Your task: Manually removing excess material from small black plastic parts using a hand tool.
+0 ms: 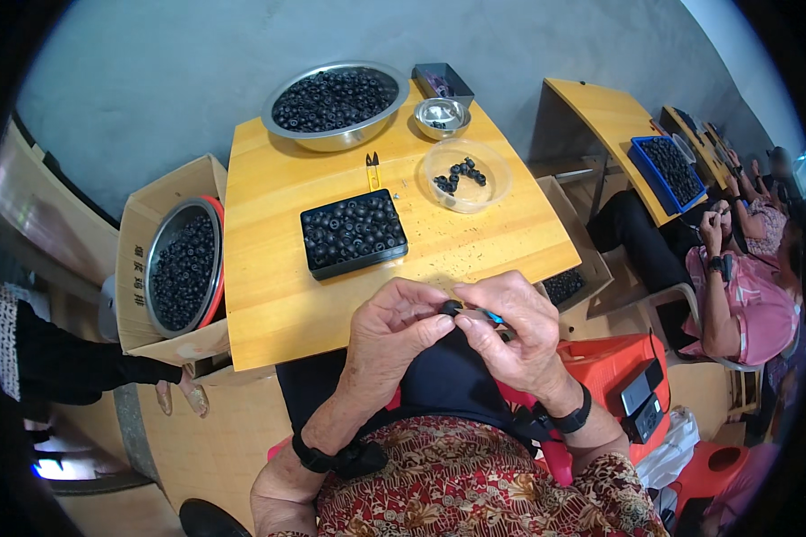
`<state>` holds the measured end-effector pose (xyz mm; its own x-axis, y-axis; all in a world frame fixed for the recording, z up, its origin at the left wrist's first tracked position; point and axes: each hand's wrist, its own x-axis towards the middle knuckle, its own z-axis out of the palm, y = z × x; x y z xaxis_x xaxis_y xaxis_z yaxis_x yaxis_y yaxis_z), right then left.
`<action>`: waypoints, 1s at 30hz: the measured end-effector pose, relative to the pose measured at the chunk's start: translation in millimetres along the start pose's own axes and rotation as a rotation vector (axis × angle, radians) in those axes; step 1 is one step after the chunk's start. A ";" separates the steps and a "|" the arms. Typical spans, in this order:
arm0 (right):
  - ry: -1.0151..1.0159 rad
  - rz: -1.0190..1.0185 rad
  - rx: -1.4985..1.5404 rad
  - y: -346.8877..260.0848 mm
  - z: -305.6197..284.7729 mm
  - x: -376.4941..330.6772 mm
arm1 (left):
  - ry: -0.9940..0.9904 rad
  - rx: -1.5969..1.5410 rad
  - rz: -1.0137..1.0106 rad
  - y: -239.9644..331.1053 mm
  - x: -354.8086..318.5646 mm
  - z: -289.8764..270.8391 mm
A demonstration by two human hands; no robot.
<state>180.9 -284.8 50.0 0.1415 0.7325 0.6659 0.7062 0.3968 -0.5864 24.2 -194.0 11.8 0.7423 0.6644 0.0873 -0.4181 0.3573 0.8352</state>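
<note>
My left hand (394, 333) is closed, its thumb and fingers pinching a small round black part (450, 307) just beyond the table's near edge. Close beside it, my right hand (521, 327) grips a slim tool with a blue section (493, 316); its tip meets or nearly meets the part, and its exact kind is hidden by the fingers. On the table (269, 277), a black tray (363, 267) holds similar parts in rows. Behind the tray lie yellow-handled thread snips (373, 172). A clear plastic tub (508, 186) to the right contains several loose black parts.
Further back stand a large metal basin (336, 141) heaped with black parts, a small metal bowl (441, 118) and a grey box (443, 80). Left of the table, a carton (139, 304) holds another basin. At right, a person in pink (730, 304) sits by another table (591, 112).
</note>
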 end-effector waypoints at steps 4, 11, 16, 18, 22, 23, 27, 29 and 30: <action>-0.026 -0.021 -0.038 2.9 1.5 -4.3 | 0.001 -0.076 0.040 -5.8 1.0 2.5; 0.027 -0.052 -0.137 2.8 4.8 -10.9 | 0.096 -0.070 0.075 -17.4 4.1 7.8; 0.033 -0.136 -0.157 6.5 6.0 -16.1 | 0.132 -0.001 0.046 -15.3 4.3 10.5; 0.035 -0.145 -0.158 7.8 6.6 -16.6 | 0.067 -0.075 0.020 -16.7 4.1 7.8; 0.043 -0.166 -0.170 12.7 6.4 -17.2 | 0.046 -0.118 -0.015 -16.1 5.2 7.9; 0.046 -0.168 -0.172 14.1 6.5 -17.6 | 0.038 -0.163 -0.045 -15.3 5.4 7.9; 0.020 -0.173 -0.169 16.5 4.4 -17.2 | 0.037 -0.196 -0.095 -17.5 4.5 4.0; -0.037 -0.192 -0.186 16.3 1.4 -17.1 | 0.031 -0.215 -0.109 -20.0 4.6 2.2; -0.037 -0.191 -0.185 16.7 1.4 -16.9 | 0.023 -0.232 -0.123 -20.8 4.6 1.7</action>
<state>189.3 -289.8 28.4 -0.0297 0.6751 0.7371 0.8329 0.4244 -0.3551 37.2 -199.5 -4.2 0.7839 0.6205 -0.0216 -0.4366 0.5755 0.6915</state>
